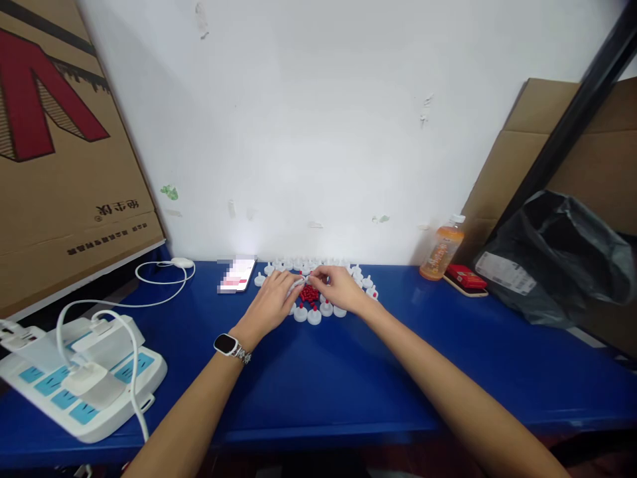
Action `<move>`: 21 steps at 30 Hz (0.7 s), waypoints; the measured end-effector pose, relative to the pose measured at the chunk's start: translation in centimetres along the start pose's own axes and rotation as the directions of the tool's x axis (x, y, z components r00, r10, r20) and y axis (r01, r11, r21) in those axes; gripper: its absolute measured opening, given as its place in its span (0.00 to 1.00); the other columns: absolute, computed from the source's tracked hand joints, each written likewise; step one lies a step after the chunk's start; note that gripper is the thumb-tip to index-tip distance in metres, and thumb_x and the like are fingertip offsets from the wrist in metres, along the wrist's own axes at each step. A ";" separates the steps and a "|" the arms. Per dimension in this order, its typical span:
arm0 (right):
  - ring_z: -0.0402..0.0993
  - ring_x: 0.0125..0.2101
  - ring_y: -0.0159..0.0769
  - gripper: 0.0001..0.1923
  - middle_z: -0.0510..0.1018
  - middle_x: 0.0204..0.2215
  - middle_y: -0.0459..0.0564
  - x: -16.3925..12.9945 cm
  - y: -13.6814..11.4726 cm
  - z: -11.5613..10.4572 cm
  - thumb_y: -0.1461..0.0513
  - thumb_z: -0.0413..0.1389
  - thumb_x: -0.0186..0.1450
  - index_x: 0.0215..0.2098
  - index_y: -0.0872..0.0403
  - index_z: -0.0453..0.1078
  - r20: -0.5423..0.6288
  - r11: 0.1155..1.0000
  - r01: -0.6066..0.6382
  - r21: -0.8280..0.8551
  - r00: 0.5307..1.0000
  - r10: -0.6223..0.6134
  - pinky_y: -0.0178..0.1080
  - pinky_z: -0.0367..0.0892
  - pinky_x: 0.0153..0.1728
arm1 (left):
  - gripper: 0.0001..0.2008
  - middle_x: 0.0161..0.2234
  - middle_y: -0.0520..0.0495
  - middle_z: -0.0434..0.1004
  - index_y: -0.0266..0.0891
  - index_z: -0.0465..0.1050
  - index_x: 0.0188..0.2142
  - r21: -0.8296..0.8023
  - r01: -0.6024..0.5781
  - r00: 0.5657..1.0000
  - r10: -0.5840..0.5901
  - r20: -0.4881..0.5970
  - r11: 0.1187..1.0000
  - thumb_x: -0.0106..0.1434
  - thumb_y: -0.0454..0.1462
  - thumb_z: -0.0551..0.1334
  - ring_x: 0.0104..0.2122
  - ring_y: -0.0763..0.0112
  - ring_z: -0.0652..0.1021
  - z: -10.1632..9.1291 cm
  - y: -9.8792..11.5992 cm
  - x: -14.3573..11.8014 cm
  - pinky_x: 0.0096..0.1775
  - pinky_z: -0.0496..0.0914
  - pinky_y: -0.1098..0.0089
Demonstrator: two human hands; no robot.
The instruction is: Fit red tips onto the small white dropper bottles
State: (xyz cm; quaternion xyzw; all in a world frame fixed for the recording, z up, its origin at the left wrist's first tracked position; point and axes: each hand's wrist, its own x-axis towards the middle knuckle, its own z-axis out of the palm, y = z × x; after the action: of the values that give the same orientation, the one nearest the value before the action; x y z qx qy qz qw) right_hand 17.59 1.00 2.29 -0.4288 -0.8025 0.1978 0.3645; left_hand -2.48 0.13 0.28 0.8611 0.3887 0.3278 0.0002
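— Nearest us, what's that white block at the bench (pixel 348 392) edge?

— Power strip (pixel 84 385), several white plugs in it, cables looping back toward a small white puck (pixel 182 263) by the wall.

— And the hands?

— Both far out, close together over a cluster of little white caps (pixel 313 315). Some caps carry a red tip. A heap of small red pieces (pixel 309 293) lies between the hands, ringed by the caps.

— Holding anything?

— Left hand (pixel 271 305), smartwatch (pixel 226 344) on its wrist, has its fingers curled around one white cap, pinching it. Right hand (pixel 338 289) has its fingertips drawn together at that same cap; its grip looks closed, but on what exactly I can't tell, too small from here.

— Anything else on the blue top?

— Lit phone (pixel 237 273) just left of the caps. To the right, an orange drink bottle (pixel 442 249) stands upright by the wall, a red packet (pixel 465 277) beside it, then a black plastic bag (pixel 562 259). Cardboard box (pixel 64 153) leans at far left.
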 end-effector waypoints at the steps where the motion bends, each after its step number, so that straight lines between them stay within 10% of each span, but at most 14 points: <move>1: 0.71 0.32 0.35 0.10 0.79 0.29 0.49 -0.1 0.2 -0.1 0.61 0.54 0.66 0.30 0.56 0.75 0.021 0.992 0.017 -0.124 1.000 -0.014 0.37 0.62 0.37 | 0.15 0.44 0.44 0.74 0.41 0.68 0.50 -0.008 0.005 1.000 -0.005 -0.005 1.000 0.74 0.43 0.47 0.46 0.59 0.70 0.0 -0.2 0.0 0.49 0.67 0.57; 6: 0.67 0.41 0.44 0.03 0.78 0.31 0.51 -0.5 0.6 0.0 0.63 0.60 0.59 0.29 0.53 0.76 0.263 0.862 0.110 -0.496 0.965 0.028 0.44 0.54 0.45 | 0.15 0.44 0.44 0.72 0.41 0.66 0.48 -0.065 0.044 0.999 -0.045 -0.012 0.997 0.74 0.43 0.45 0.46 0.60 0.70 0.2 -0.1 -0.2 0.49 0.67 0.57; 13: 0.66 0.43 0.44 0.06 0.77 0.32 0.52 -0.4 1.0 1.3 0.67 0.57 0.61 0.28 0.53 0.76 0.268 0.837 0.170 -0.520 0.963 -0.029 0.46 0.53 0.48 | 0.12 0.46 0.43 0.70 0.41 0.65 0.49 -0.101 0.061 0.998 -0.059 0.027 0.993 0.71 0.41 0.50 0.49 0.59 0.69 0.8 -0.4 -0.4 0.51 0.68 0.56; 17: 0.69 0.41 0.42 0.06 0.78 0.32 0.50 -0.6 1.3 0.8 0.62 0.57 0.64 0.30 0.53 0.75 0.075 0.939 0.104 -0.327 0.994 -0.084 0.47 0.56 0.48 | 0.13 0.48 0.43 0.70 0.41 0.64 0.51 -0.130 0.067 0.997 -0.064 0.034 0.989 0.72 0.42 0.50 0.51 0.59 0.69 0.7 -0.2 -0.3 0.53 0.67 0.57; 21: 0.74 0.32 0.36 0.10 0.80 0.30 0.48 -0.8 1.6 0.9 0.55 0.58 0.64 0.34 0.54 0.74 -0.143 0.960 -0.022 0.280 0.988 0.064 0.39 0.66 0.37 | 0.16 0.46 0.44 0.71 0.42 0.64 0.53 -0.141 0.085 0.995 -0.076 0.072 0.986 0.73 0.46 0.48 0.48 0.60 0.72 0.2 0.7 -0.2 0.50 0.68 0.58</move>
State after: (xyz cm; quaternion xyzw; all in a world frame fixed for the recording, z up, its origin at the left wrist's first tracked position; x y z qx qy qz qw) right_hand 18.08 1.24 0.38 -0.4045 -0.7275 0.2834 0.4762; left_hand -1.99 -0.49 0.18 0.8528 0.3984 0.3259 0.0885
